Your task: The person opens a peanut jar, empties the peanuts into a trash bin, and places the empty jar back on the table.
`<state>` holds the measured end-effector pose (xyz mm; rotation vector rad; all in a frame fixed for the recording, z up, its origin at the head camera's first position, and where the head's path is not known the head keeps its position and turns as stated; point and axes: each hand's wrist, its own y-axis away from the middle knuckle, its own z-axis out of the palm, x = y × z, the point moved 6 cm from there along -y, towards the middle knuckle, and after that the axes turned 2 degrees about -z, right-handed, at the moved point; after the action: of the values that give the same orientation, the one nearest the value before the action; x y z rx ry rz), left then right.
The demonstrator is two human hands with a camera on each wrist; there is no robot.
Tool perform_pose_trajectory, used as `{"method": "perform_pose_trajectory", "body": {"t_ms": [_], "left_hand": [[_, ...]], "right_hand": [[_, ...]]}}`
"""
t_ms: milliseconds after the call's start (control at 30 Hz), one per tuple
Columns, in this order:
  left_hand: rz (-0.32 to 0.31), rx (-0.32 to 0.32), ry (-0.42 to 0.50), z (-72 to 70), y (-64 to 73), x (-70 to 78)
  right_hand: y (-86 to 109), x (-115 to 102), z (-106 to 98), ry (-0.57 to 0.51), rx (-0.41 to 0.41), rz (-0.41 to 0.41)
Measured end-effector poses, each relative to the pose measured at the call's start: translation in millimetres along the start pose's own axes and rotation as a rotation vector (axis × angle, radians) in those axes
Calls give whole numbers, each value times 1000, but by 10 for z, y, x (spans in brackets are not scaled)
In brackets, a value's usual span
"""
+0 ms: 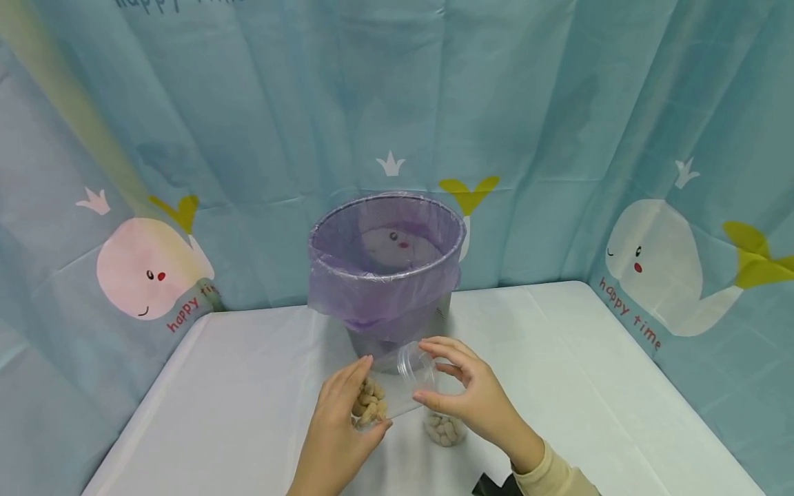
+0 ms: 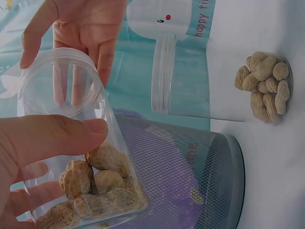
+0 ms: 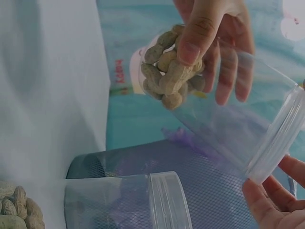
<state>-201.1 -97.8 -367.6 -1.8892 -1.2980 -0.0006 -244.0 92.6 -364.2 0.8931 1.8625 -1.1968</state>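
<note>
Two hands: left hand (image 1: 340, 419) grips the jar (image 3: 248, 124) around its peanuts (image 1: 371, 401), right hand (image 1: 476, 394) its lid (image 3: 279, 138).
Jar, tilted between hands: we steady it, squeezing lightly.
Second jar (image 2: 190, 81), below right hand: we avoid bumping it.

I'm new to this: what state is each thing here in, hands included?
Held clear jar: tilted, in the air, partly filled
Standing clear jar: upright, partly filled
Peanuts: in their shells, inside both jars
Left hand: holding the tilted jar near its base
Right hand: holding that jar's rim end
Mesh bin: upright, open-topped
Purple bag: lining the bin, folded over its rim
Curtain: hanging, creased
Black object: cut off, state unclear
</note>
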Motion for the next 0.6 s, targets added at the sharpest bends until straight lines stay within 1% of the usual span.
{"method": "perform_pose_trajectory", "body": {"t_ms": [67, 167, 333, 467, 600], "left_hand": [[-4, 1, 0, 2, 2, -5], [2, 5, -4, 3, 5, -3], [7, 6, -1, 14, 8, 6], [6, -1, 0, 23, 8, 12], [6, 0, -3, 23, 7, 15]], "right_hand": [[2, -6, 1, 6, 0, -8], [2, -4, -1, 20, 9, 6], [-2, 12, -1, 47, 30, 73], [0, 13, 1, 47, 38, 120], [6, 0, 1, 34, 30, 134]]}}
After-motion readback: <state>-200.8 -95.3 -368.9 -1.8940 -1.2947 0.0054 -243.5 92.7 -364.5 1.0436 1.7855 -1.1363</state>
